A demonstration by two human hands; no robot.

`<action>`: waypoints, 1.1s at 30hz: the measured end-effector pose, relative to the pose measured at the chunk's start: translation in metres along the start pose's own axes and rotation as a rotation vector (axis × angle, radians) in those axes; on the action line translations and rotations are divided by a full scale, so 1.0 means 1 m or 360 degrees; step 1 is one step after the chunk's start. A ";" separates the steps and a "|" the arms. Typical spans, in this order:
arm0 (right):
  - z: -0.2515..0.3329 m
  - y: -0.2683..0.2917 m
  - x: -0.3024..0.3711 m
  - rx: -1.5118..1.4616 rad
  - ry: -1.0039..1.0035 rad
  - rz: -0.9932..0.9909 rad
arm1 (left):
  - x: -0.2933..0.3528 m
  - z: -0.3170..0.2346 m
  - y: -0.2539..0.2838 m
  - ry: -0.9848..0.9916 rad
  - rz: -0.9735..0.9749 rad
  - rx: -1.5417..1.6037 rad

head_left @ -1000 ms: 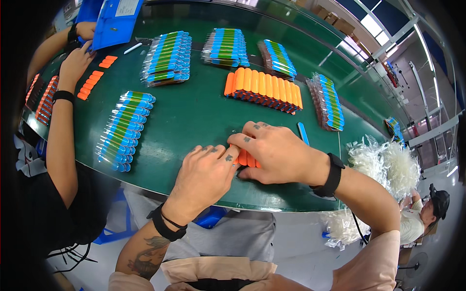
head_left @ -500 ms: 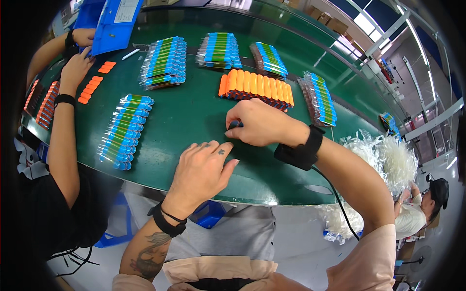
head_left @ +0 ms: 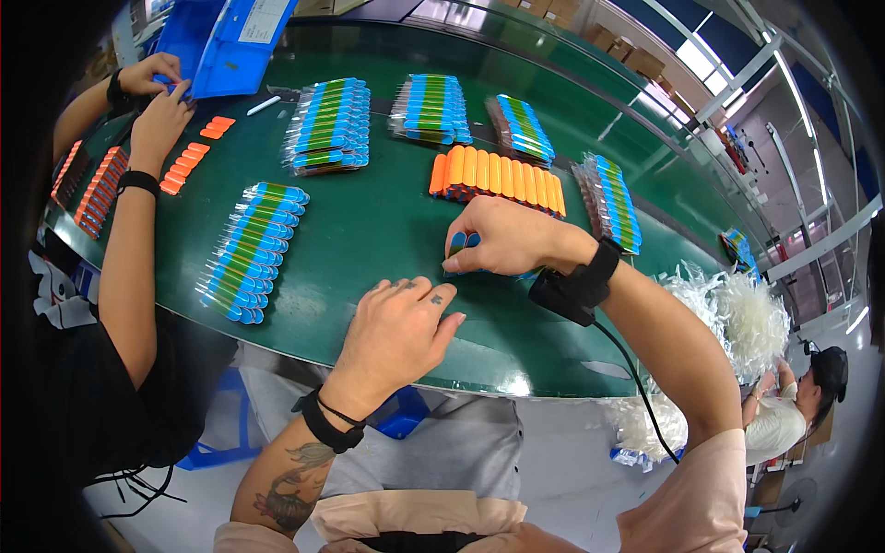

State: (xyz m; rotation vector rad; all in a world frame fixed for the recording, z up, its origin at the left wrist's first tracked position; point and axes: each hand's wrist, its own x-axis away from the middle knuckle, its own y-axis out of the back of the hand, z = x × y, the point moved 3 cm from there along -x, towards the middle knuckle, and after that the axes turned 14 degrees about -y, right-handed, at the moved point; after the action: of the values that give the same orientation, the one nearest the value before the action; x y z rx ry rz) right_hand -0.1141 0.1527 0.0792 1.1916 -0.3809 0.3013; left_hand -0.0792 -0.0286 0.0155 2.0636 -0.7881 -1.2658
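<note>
The right hand is curled, fingertips pinched on a few small blue-tipped pieces held against the green worktop; how many it grips is hidden under the fingers. The left hand lies flat and empty, fingers loosely spread, on the worktop just nearer the body than the right, close to the held pieces but apart from them.

By the look of it the work is well along. Just beyond the right hand a row of orange pieces stands side by side, still loose. Further out and to both sides lie finished-looking bagged bundles in blue and green: one long fan well to the left of the left hand, a stack beyond it, two more past the orange row, and one just right of the right hand. The orange row and the few pieces in hand seem to be what is left.

At far left a co-worker's hands work beside a blue tray, with loose orange pieces near them.
</note>
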 end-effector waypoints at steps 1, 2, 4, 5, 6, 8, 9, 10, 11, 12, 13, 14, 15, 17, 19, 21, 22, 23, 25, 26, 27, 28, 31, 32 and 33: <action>-0.001 -0.001 0.000 -0.0021 0.0003 0.0039 | 0.000 0.000 -0.001 0.0001 0.0019 0.0013; -0.004 -0.001 -0.001 -0.0024 0.0005 0.0047 | 0.000 0.001 -0.001 0.0008 0.0022 0.0014; -0.008 0.000 -0.002 -0.0135 -0.0031 0.0034 | 0.000 0.000 -0.001 0.0017 0.0038 0.0004; -0.011 0.000 -0.005 -0.0137 -0.0035 0.0036 | -0.002 -0.001 -0.001 0.0017 0.0041 0.0009; -0.015 0.003 -0.009 -0.0069 -0.0005 -0.0066 | -0.003 -0.001 0.000 0.0024 0.0054 0.0017; -0.013 0.005 -0.011 -0.0004 0.0024 -0.0167 | -0.003 0.000 0.000 0.0030 0.0070 0.0027; -0.011 0.004 -0.011 -0.0016 -0.0026 -0.0071 | -0.002 0.001 0.000 0.0028 0.0057 0.0032; -0.009 0.004 -0.010 -0.0025 -0.0070 0.0026 | -0.002 0.001 0.001 0.0030 0.0040 0.0033; -0.008 0.003 -0.008 -0.0022 -0.0067 0.0026 | -0.002 0.001 0.001 0.0032 0.0037 0.0030; -0.007 0.001 -0.004 -0.0021 -0.0036 0.0032 | -0.001 0.001 -0.001 0.0014 0.0017 0.0032; -0.006 0.001 -0.002 -0.0021 -0.0003 0.0038 | -0.001 0.001 -0.001 -0.0004 -0.0003 0.0032; -0.005 0.002 -0.002 -0.0019 0.0001 0.0038 | -0.001 0.001 -0.001 -0.0003 -0.0005 0.0028; -0.005 0.002 -0.003 -0.0045 -0.0018 0.0087 | -0.002 0.001 -0.001 0.0000 0.0000 0.0028; -0.008 -0.001 -0.003 -0.0074 -0.0045 0.0136 | -0.001 0.001 -0.001 0.0000 0.0007 0.0035; -0.013 -0.001 -0.006 -0.0172 0.0058 0.0052 | -0.001 0.001 0.000 0.0008 0.0005 0.0028; -0.019 0.003 -0.007 -0.0093 -0.0046 -0.0013 | -0.002 -0.001 0.001 0.0022 0.0031 0.0033; -0.019 0.006 -0.006 -0.0010 -0.0151 -0.0085 | -0.002 -0.001 0.002 0.0031 0.0053 0.0036; -0.017 0.009 -0.004 0.0002 -0.0220 -0.0033 | -0.002 -0.001 0.002 0.0028 0.0050 0.0035; -0.011 0.011 -0.002 0.0129 -0.0198 -0.0030 | 0.000 0.000 0.000 -0.0002 -0.0001 0.0030; -0.010 0.011 -0.002 0.0254 -0.0176 -0.0023 | 0.000 0.000 0.000 -0.0002 -0.0003 0.0029; -0.010 0.011 -0.002 0.0256 -0.0175 -0.0023 | 0.000 0.000 0.001 -0.0008 -0.0005 0.0029; -0.011 0.011 -0.003 0.0239 -0.0182 0.0011 | 0.000 0.000 0.002 -0.0015 -0.0007 0.0028; -0.011 0.008 0.000 0.0185 -0.0136 0.0048 | 0.001 0.000 0.001 -0.0001 0.0009 0.0024; -0.007 0.005 0.002 0.0146 -0.0083 0.0049 | 0.001 0.001 0.001 0.0005 0.0009 0.0021; -0.004 0.005 0.005 0.0159 -0.0150 0.0073 | 0.002 0.002 0.002 0.0001 0.0006 0.0013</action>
State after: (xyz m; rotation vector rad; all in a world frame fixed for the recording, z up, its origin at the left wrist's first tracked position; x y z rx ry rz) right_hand -0.1112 0.1579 0.0840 1.2995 -0.4802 0.3071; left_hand -0.0807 -0.0317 0.0154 2.0681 -0.7981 -1.2618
